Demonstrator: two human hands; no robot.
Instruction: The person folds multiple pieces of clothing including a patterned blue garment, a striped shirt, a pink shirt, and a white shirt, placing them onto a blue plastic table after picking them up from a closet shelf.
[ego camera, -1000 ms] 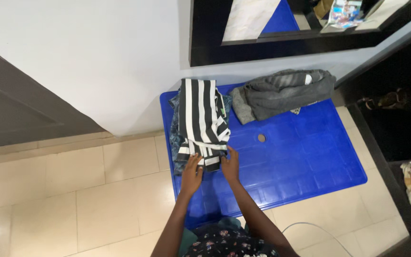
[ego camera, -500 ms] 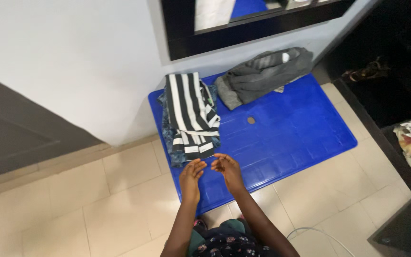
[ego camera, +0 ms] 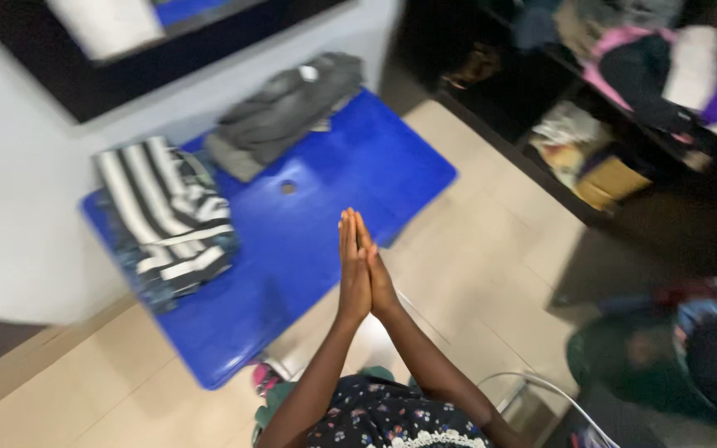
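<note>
My left hand point(ego camera: 352, 264) and my right hand point(ego camera: 377, 278) are pressed flat together, palm to palm, fingers straight and pointing away from me. Neither holds anything. They hover over the near edge of a low blue plastic table point(ego camera: 350, 178). A folded black-and-white striped garment point(ego camera: 163, 214) lies on top of a small pile at the table's left end, well apart from my hands. A crumpled grey garment point(ego camera: 285, 112) rests at the table's far end by the wall. The view is blurred.
A dark shelf unit point(ego camera: 665, 79) with piled clothes and a yellow box point(ego camera: 612, 177) stands at the right. A dark bundle point(ego camera: 674, 357) lies on the tiled floor at lower right, and a white cable point(ego camera: 541, 385) curves near my legs. A white wall backs the table.
My hands have left the striped garment, drawn back toward me and closed palm to palm. The camera has swung to the right, bringing the shelves and floor bundle into view.
</note>
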